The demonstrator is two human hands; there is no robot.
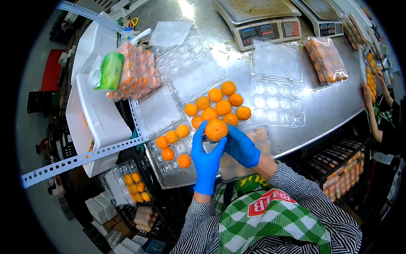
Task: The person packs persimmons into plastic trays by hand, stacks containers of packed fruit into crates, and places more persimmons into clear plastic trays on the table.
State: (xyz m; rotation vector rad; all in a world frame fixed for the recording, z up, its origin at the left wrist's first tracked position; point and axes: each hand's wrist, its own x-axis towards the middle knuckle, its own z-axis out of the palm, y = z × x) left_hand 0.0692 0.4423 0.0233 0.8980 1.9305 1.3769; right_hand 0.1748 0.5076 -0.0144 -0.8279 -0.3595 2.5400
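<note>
Both my hands wear blue gloves and hold one orange (216,130) between them, above the near edge of a clear tray. My left hand (205,158) has its thumb and fingers around the fruit's left side. My right hand (242,146) closes on its right side. Just beyond is a clear plastic tray with several oranges (223,107) in its cups. To the left, another clear tray (179,147) bears several oranges, with some cups unfilled. An unfilled clear tray (278,101) with its lid raised lies to the right.
Wrapped orange packs (137,70) are stacked at the left, with a green packet (111,71) on them. Scales (262,25) stand at the back, near another wrapped pack (326,60). A perforated metal strip (84,158) crosses the left. Another person's arms (372,110) show at far right.
</note>
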